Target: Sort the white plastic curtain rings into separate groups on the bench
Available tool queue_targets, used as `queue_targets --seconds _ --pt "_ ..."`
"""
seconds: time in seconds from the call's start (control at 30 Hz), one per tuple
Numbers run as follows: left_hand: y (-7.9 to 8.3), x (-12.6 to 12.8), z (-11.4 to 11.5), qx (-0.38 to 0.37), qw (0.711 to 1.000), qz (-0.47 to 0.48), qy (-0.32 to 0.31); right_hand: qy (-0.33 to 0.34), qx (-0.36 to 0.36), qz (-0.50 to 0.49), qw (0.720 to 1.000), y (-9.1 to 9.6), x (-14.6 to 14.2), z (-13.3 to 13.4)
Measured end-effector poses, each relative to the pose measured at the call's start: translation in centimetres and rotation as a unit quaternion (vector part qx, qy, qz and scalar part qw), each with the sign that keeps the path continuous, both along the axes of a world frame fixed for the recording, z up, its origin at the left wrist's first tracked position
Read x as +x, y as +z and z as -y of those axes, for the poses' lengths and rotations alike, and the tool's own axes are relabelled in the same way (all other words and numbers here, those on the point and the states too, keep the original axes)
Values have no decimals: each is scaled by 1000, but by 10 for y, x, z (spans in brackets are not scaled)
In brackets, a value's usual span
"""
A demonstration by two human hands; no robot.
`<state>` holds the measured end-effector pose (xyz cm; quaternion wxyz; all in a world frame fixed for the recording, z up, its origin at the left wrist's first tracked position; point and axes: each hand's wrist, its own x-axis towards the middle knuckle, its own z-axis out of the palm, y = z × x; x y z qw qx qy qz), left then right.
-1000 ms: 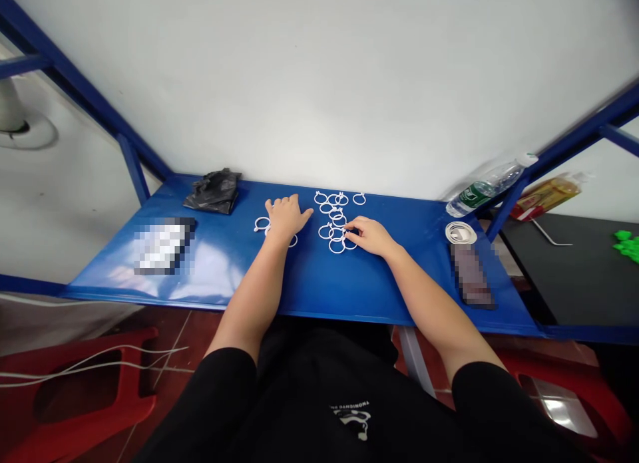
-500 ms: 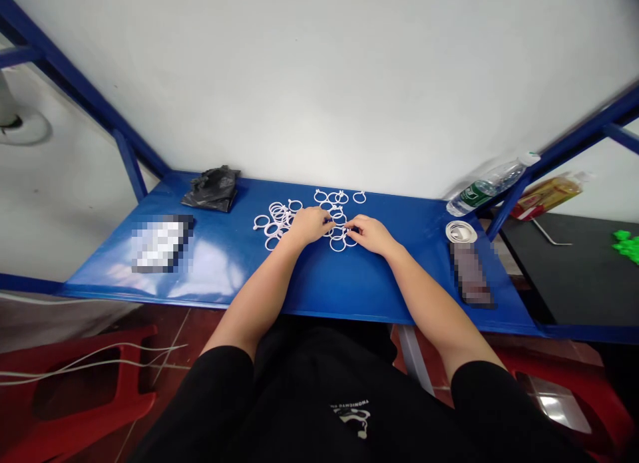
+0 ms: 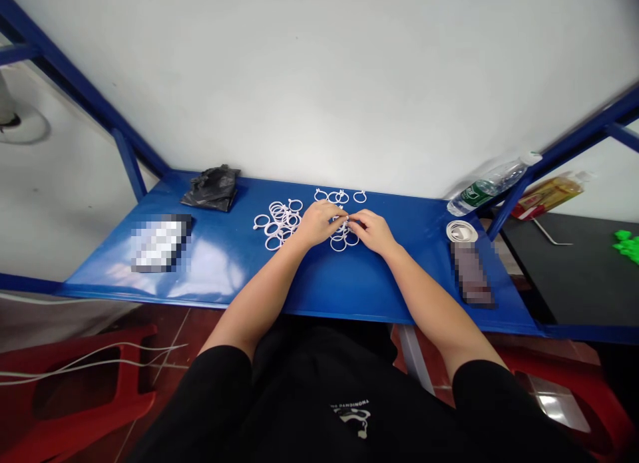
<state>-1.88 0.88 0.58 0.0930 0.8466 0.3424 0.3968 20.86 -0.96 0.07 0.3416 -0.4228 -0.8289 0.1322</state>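
Observation:
My left hand and my right hand meet at the fingertips over the blue tabletop, both pinched closed. Between them is a small white part of a curtain ring, mostly covered by the fingers. Several more white rings, each with a small eyelet, lie under and just in front of the hands. Left of my left hand is a loose heap of the same rings. A short row of rings lies beyond the hands, near the wall.
On the blue table sit a crumpled black plastic bag and a blurred-out item at left. At right are a coiled white cable, a blurred dark object and a leaning water bottle. Blue frame bars flank both sides.
My hands have come together from a small gap, the left moving right and slightly away from me. Their fingertips now meet on a white ring, above the others.

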Motion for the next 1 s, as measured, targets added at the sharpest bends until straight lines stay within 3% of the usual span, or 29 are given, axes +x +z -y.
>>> queue_targets --seconds 0.37,0.67,1.0 --pt "-7 11 4 24 999 24 10 -1 45 -25 999 3 -3 5" --pt "-1 13 9 16 999 47 14 10 86 -36 996 2 -3 6" --pt "0 9 5 70 997 13 23 -21 32 -34 999 2 -2 3"
